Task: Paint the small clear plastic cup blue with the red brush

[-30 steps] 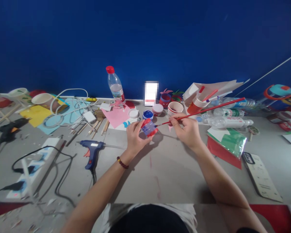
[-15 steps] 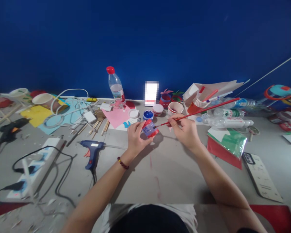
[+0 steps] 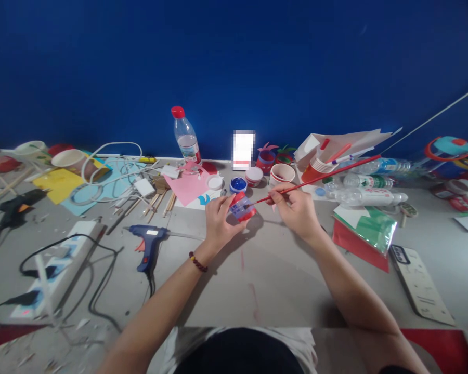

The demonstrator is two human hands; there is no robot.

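In my left hand [image 3: 223, 222] is a small red and lavender painted piece [image 3: 242, 206] with dark blue marks, its ends pinched between thumb and fingers. My right hand [image 3: 295, 210] grips a long red paintbrush [image 3: 315, 177] near its bristle end. The brush tip rests at the painted face of the piece; whether it presses on the surface is hard to tell. Just beyond stands an uncovered jar of blue paint [image 3: 238, 184]. Beside that jar are a pale pink lidded jar [image 3: 254, 175] and a white paper cup [image 3: 283, 174] with red bands.
Left of my arm lie a blue glue gun [image 3: 150, 244] and a white power strip [image 3: 62, 265] with trailing cords. A water bottle [image 3: 186, 137] stands at the back. On the right are plastic bottles [image 3: 368, 196], green sheets [image 3: 368, 226] and a phone [image 3: 421, 283].
The brush has shifted slightly left and down over the piece, its tip now lower on the lavender face. More dark blue marks show there. My left hand has barely moved.
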